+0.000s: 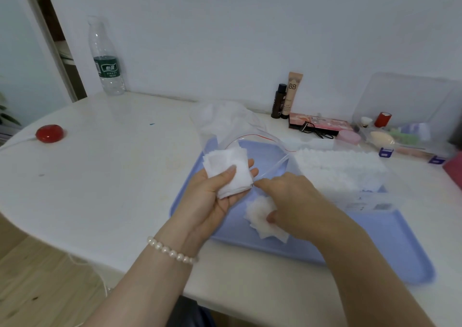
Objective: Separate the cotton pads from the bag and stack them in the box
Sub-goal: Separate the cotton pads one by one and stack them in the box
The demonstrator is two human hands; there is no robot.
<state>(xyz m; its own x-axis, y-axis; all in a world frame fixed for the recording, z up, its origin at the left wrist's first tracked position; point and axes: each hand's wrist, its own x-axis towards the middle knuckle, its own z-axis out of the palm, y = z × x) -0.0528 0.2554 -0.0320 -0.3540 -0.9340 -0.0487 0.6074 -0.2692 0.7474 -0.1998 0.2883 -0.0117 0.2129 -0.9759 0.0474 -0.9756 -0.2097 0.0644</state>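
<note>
1. The left hand point(212, 191) is palm up, thumb pressed down on one stack of square white cotton pads point(228, 170), fingers curled under it; the number of pads in the stack cannot be told.
2. The right hand point(290, 199) is knuckles up over the tray, thumb and fingers pinching a second, looser clump of white cotton pads point(262, 218), its forefinger reaching to the corner of the left stack.
3. Both hands are above one flat pale blue plastic tray point(375, 246) on the white table point(112, 176).
4. One clear plastic zip bag with a red seal line point(232, 124) lies at the tray's far edge, more white pads showing inside.
5. One clear plastic box point(340, 171), packed with white pads, sits on the tray's right side.
6. One pearl bracelet point(172, 251) circles the left wrist.
7. Farther out: one clear water bottle with a green label point(106, 59), one red round object point(49, 133), two upright cosmetic containers by the wall point(287, 96).
</note>
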